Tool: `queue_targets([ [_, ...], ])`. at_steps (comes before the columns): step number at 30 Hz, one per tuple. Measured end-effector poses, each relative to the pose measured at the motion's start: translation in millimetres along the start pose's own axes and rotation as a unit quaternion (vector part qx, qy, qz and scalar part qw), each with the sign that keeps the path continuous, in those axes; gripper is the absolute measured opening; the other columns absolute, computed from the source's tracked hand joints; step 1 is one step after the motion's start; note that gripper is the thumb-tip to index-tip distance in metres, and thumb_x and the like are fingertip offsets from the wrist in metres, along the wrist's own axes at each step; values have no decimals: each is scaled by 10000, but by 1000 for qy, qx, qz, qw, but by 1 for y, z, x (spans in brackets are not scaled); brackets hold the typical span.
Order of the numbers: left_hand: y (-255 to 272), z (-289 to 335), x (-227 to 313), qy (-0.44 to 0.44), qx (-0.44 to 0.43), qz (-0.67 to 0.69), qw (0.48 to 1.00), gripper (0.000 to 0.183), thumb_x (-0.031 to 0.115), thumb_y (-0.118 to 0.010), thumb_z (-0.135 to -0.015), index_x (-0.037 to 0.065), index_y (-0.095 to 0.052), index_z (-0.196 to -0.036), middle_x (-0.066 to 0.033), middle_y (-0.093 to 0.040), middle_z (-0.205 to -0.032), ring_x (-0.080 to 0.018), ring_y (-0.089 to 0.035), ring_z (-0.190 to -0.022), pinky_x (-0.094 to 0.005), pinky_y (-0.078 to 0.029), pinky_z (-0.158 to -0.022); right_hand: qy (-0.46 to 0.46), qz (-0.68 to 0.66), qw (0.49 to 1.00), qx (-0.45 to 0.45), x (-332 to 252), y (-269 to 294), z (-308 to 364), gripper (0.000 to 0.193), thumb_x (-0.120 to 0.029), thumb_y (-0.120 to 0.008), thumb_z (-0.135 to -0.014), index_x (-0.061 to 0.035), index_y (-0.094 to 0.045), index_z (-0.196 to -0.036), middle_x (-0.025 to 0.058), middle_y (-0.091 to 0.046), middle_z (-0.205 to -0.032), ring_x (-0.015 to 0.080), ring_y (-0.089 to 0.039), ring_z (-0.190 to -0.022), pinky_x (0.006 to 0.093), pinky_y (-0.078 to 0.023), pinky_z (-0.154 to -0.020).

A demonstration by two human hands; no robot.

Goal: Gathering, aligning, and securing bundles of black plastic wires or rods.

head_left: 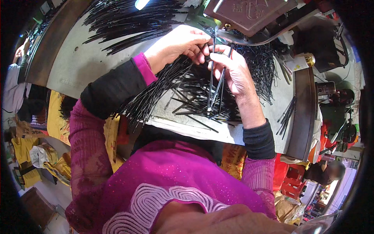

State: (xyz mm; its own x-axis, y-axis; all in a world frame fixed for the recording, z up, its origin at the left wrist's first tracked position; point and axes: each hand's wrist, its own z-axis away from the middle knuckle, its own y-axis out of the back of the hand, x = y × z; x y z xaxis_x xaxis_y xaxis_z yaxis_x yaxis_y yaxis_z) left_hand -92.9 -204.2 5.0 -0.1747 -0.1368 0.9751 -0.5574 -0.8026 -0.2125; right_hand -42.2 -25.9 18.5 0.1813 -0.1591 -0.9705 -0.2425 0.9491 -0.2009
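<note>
Both my hands are raised together over the table, just below a brown machine with a raised pattern on its plate. My left hand is closed, fingertips pinched on the upper part of a thin black strip. My right hand is closed around several long thin black strips, whose lower ends point toward me. The exact fingertip contact is partly hidden. Under my hands lies a loose heap of black strips. A larger bundle of black strips lies beneath my left forearm.
More black strips cover the far left of the pale table. A tangled pile of black pieces lies right of my right hand. A can stands near the right wooden edge. Another person is at the far right.
</note>
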Motion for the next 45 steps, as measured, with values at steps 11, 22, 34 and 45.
queue_targets([
  [11, -1, 2, 4, -7, 6, -82, 997, 286, 318, -531, -897, 43, -563, -827, -59, -607, -689, -111, -596, -547, -189, -463, -498, 2, 27, 1000, -5, 2, 6, -4, 234, -95, -627, -795, 13, -566, -993, 72, -624, -788, 88, -569, -606, 188, -442, -504],
  [22, -1, -1, 7, -47, 3, -174, 984, 339, 304, -506, -909, -29, -565, -880, -96, -608, -658, -132, -599, -510, -201, -462, -442, -6, 12, 1000, -14, 3, 10, -8, 223, -96, -631, -801, 13, -573, -986, 72, -612, -759, 78, -563, -591, 170, -419, -476],
  [34, 0, -4, 8, -32, 13, -210, 977, 321, 271, -480, -926, -22, -573, -834, -73, -585, -613, -110, -562, -442, -205, -438, -405, -22, 23, 999, -7, 1, 12, -8, 258, -113, -636, -806, 33, -575, -1010, 80, -606, -691, 75, -529, -524, 168, -388, -447],
  [45, -2, -3, 7, -26, 16, -163, 986, 333, 301, -538, -893, -4, -579, -765, -63, -577, -604, -109, -557, -448, -203, -440, -415, -30, -4, 999, 14, 3, 8, -9, 231, -116, -640, -806, 27, -589, -981, 60, -601, -700, 77, -542, -558, 167, -384, -445],
])
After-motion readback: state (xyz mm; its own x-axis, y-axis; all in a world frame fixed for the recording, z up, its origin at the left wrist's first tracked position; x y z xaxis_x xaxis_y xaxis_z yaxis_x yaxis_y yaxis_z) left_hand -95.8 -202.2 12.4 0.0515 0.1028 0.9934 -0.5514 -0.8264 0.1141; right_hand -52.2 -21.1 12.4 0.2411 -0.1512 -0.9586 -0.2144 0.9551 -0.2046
